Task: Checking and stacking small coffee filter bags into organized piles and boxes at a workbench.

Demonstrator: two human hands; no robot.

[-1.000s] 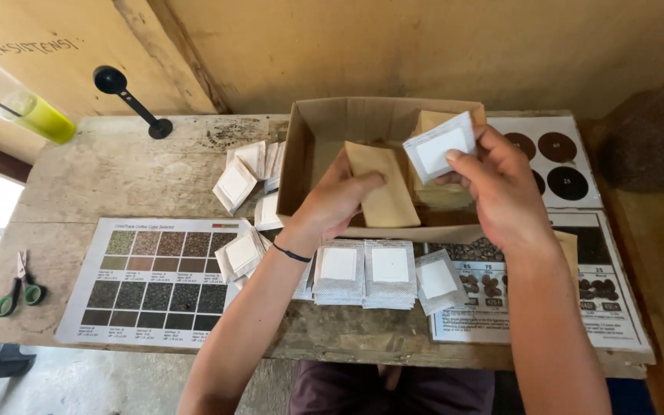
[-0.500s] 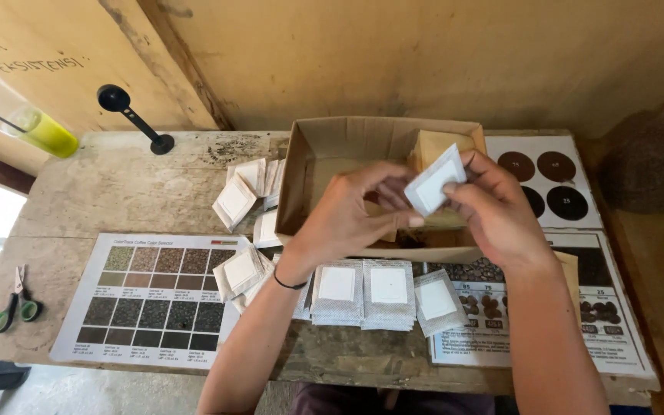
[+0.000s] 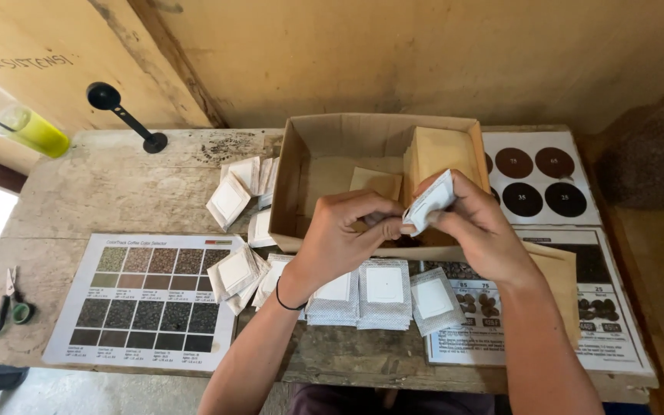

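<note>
Both hands meet over the front wall of an open cardboard box (image 3: pixel 313 138). My right hand (image 3: pixel 479 229) grips a small white square packet (image 3: pixel 429 203), tilted on edge. My left hand (image 3: pixel 345 234) pinches the lower left corner of that same packet. Inside the box lie brown paper envelopes (image 3: pixel 446 152), one standing upright at the right and one flat behind my fingers. Below my hands, several white packets (image 3: pixel 384 290) lie in stacks on the wooden table (image 3: pixel 117 188).
More white packets (image 3: pixel 230 198) are scattered left of the box. A colour chart sheet (image 3: pixel 147 296) lies front left, a sheet with dark discs (image 3: pixel 539 178) at the right. Green-handled scissors (image 3: pixel 1 311), a black scoop (image 3: pixel 121 115), a yellow-green bottle (image 3: pixel 28 127) and a dark sack (image 3: pixel 655 154) surround the table.
My left hand has let go of the brown envelope, left in the box, and come up to the white packet. My right hand has lowered the packet toward the box front.
</note>
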